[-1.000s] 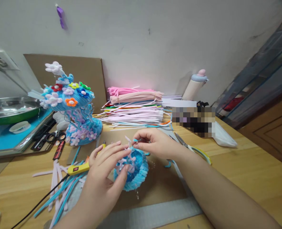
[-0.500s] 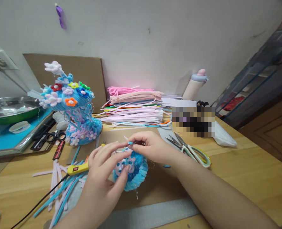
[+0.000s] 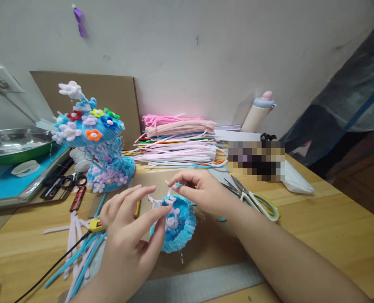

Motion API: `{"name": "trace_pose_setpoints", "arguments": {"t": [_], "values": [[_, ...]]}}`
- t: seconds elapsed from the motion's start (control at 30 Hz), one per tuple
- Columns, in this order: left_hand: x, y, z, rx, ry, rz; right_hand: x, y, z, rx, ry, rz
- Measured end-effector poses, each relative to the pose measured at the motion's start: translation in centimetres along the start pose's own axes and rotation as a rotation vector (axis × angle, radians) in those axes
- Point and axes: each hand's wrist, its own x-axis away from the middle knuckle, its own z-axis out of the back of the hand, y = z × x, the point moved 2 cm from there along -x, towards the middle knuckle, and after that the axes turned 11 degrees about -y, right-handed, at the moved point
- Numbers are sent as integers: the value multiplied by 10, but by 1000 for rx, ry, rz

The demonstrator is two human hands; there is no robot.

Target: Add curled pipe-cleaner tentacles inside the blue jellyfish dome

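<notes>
A round blue fuzzy piece [image 3: 187, 227] with pale pink flowers inside its rim stands on brown cardboard at the middle. My left hand [image 3: 136, 231] is at its left side, fingers spread, with thumb and index finger over the flowers. Above the upper rim, my right hand [image 3: 202, 191] pinches a small light blue bit [image 3: 178, 184] between thumb and index finger. A pale strip rises from the rim beside those fingertips. Behind my left hand lies a yellow tool [image 3: 96, 225] with a black cord, partly hidden.
A decorated blue flower piece [image 3: 103, 134] stands at the left back. Bundled fuzzy stems [image 3: 179, 151] lie by the wall. Scissors [image 3: 253, 200] are right of my right hand, a bottle [image 3: 258, 113] behind. A person in dark clothing [image 3: 341, 101] is at the far right.
My left hand has moved left and its fingers have spread, uncovering more flowers. My right hand has shifted slightly right and up. A person has come into view at the right.
</notes>
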Motion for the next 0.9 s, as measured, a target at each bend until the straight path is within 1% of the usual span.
{"name": "trace_pose_setpoints", "arguments": {"t": [0.1, 0.2, 0.33, 0.5, 0.57, 0.67, 0.73, 0.8, 0.87, 0.9], "values": [[0, 0, 2, -23, 38, 17, 1, -2, -1, 22, -5, 0], [0, -1, 2, -45, 51, 23, 2, -3, 0, 13, -7, -5], [1, -3, 1, -53, 34, 26, 1, -1, 1, -16, -15, -3], [2, -1, 1, -27, 7, 74, 2, -3, 3, -14, -12, -7], [1, -1, 4, -12, 9, 77, 6, -8, 8, 6, 12, -3], [1, -6, 12, 21, 38, 89, 17, -19, 19, 25, 89, 62], [4, -15, 18, 84, 48, 158, 28, -22, 25, -8, 128, 75], [11, -26, 21, 173, 22, 273, 41, -19, 26, -58, 142, 25], [20, -35, 20, 219, -63, 373, 57, -11, 19, -103, 102, -56], [25, -39, 18, 216, -131, 397, 66, -6, 13, -118, 49, -101]]}}
